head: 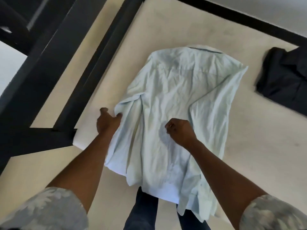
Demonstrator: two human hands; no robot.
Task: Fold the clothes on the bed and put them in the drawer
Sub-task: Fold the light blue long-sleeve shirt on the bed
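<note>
Pale shirt [174, 100]: lies spread across the bed [166, 27] in the middle of the frame, collar toward the top, hem hanging over the near edge at the bottom; heavily creased.
Left hand [108, 121]: at the shirt's left edge, left of centre, fingers spread, their tips on the bunched sleeve fabric and seemingly taking hold of it.
Right hand [180, 130]: fingers curled into a loose fist over the shirt's middle; I can't tell whether it pinches cloth or holds nothing.
Dark garment [282, 80]: folded, well apart at the right edge of the frame.
Drawer: not in view.
Risk, dragging: pulling the sleeve across with nothing pinning the body could slide the whole shirt.
Risk, slipping off: the overhanging hem may tug the shirt toward the floor.
Risk, creases: folding before smoothing would likely set the wrinkles in.
</note>
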